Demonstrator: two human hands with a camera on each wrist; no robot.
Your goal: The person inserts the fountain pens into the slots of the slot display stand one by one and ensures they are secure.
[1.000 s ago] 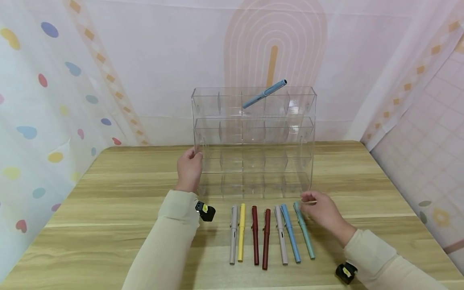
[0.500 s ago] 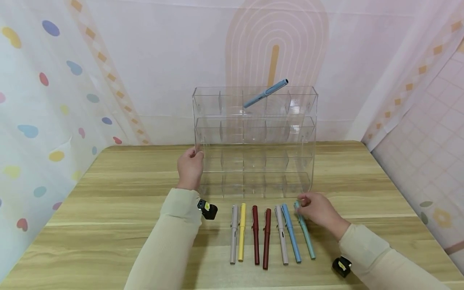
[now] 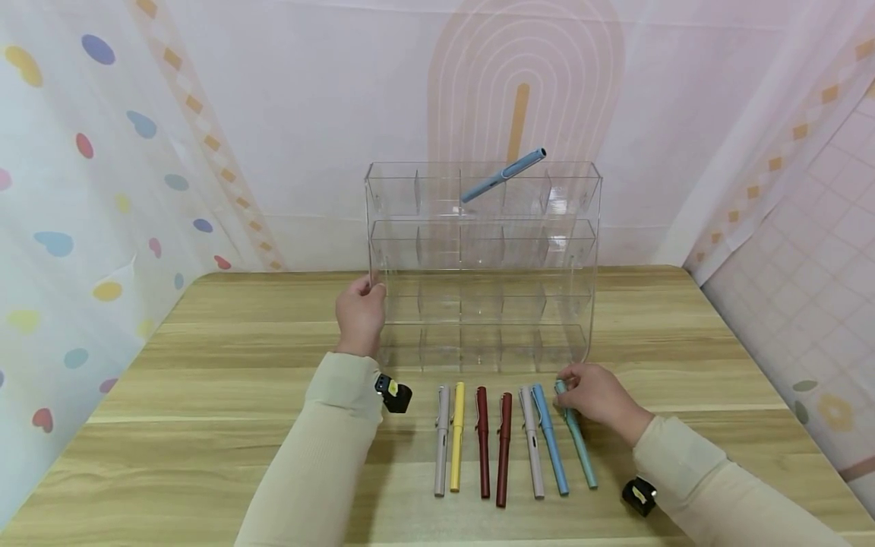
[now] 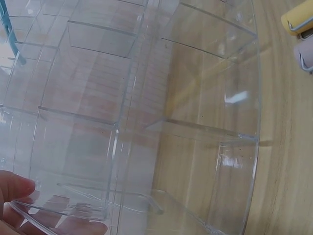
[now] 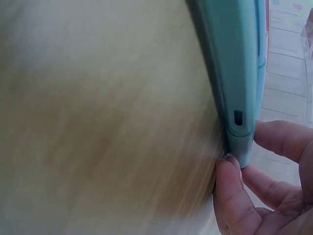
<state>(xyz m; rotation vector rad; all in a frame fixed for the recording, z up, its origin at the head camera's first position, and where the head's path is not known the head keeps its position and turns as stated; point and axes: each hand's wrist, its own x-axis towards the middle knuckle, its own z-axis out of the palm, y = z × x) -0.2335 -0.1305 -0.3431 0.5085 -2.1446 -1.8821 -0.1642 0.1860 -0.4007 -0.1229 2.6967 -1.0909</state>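
at four o'clock in the head view, the right hand (image 3: 598, 396) has its thumb and fingers pinched on the far end of a teal pen (image 3: 582, 448), which lies on the wooden desk (image 3: 205, 380) between four and five o'clock, the rightmost in a row of seven pens (image 3: 503, 448). at eight o'clock the left hand (image 3: 361, 315) is clamped on the left edge of a clear rack (image 3: 481, 267), thumb in front and fingers behind. at one o'clock a blue-grey pen (image 3: 504, 175) leans at a slant in the rack's top tier, its upper end sticking out past the rim. the teal pen could swivel or slip if lifted, since the grip takes in only its end, and it might then knock the blue pen (image 3: 551, 441) at five o'clock. a tug from the left hand could jolt the rack and send the slanted pen sliding. compared with one second ago, the right hand has moved in from just beside the teal pen's end to close over it; the left hand keeps its place, and the pens lie as they did.
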